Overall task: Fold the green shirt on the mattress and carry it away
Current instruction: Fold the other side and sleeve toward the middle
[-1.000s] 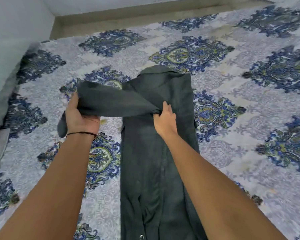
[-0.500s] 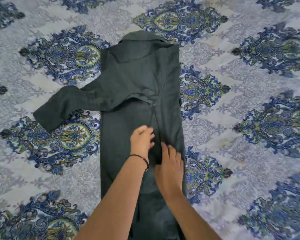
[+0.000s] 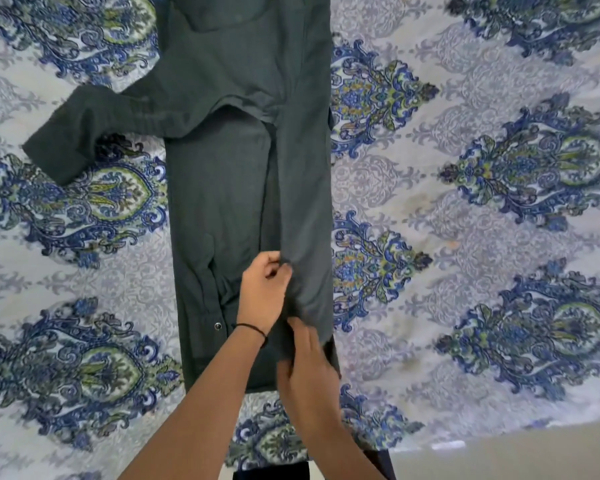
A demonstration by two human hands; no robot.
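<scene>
The dark green shirt [image 3: 222,188] lies lengthwise on the patterned mattress [image 3: 465,237], collar at the top edge of the view. Its right side is folded over the body as a long strip. One sleeve sticks out to the left, lying across the mattress. My left hand [image 3: 262,292], with a black band on the wrist, pinches the inner edge of the folded strip near the hem. Just below it, my right hand [image 3: 309,362] lies on the lower end of that strip, its fingers partly tucked under the cloth.
The mattress cover has blue and green ornamental motifs on all sides of the shirt. The mattress's near edge and a strip of beige floor [image 3: 516,452] show at the bottom right.
The view has tilted down and the shirt now reaches the top edge. Both hands slid down the folded strip toward the hem; my left hand went from resting on the cloth to pinching it.
</scene>
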